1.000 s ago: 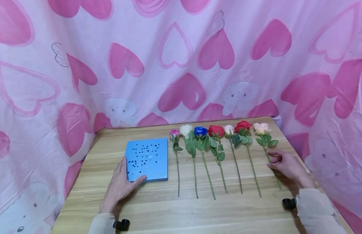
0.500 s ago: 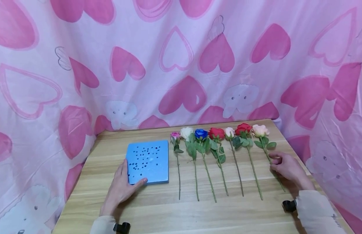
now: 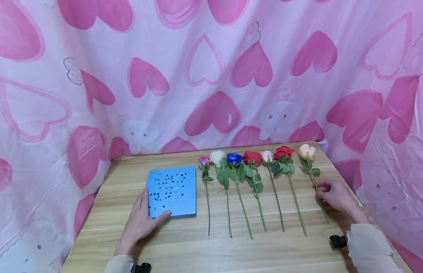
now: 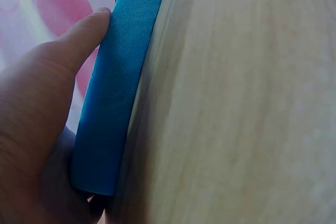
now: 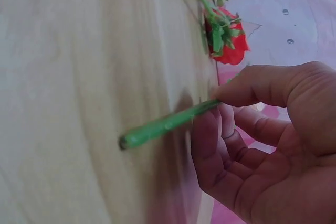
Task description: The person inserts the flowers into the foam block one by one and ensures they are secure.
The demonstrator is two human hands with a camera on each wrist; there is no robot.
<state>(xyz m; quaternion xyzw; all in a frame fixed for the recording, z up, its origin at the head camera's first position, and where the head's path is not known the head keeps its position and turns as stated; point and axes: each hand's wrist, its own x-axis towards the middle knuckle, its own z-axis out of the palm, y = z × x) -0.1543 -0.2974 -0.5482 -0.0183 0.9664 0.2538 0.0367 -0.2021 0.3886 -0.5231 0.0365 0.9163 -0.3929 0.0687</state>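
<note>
A blue foam block [image 3: 175, 206] with many small holes in its top lies flat on the table. My left hand [image 3: 139, 223] grips its near left corner, fingers along the left side and thumb on the front top edge; the left wrist view shows the thumb [image 4: 84, 38] at that edge. At the right end of a row of artificial roses, my right hand [image 3: 337, 195] pinches the stem of a pale peach-pink rose [image 3: 307, 151] between thumb and fingers. In the right wrist view the cut end of this green stem [image 5: 168, 123] juts toward the camera, above the wood.
Left of the held rose lie a red rose [image 3: 283, 152], a small pale pink one [image 3: 267, 157], another red one [image 3: 252, 157], a blue one [image 3: 234, 158], a white one [image 3: 217, 157] and a magenta one [image 3: 204, 160]. A heart-print curtain [image 3: 211, 113] surrounds the wooden table [image 3: 197, 254].
The right hand's fingers have closed in on the peach-pink rose's stem. That rose has turned, its bloom and leaves now set differently. The left hand stays on the block; the head view has tilted slightly.
</note>
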